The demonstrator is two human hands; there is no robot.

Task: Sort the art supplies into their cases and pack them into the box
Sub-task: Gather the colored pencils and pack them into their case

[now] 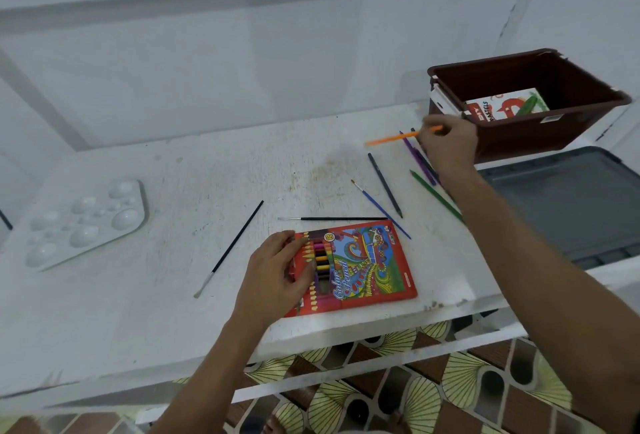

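Right-hand grip (446, 146) is pinching the orange pencil (394, 138), its axis running nine-to-three; the pencil case (367, 267), being steadied by left-hand fingers (294, 260), is lying toward seven o'clock.

Before me stands a worn white table (138, 312) with a stained top. Beneath its front edge I see a patterned floor (433, 395) of fan shapes. To my right sits a grey lid (561, 205).

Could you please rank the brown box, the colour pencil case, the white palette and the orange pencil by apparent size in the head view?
1. brown box
2. colour pencil case and white palette, too alike to rank
3. orange pencil
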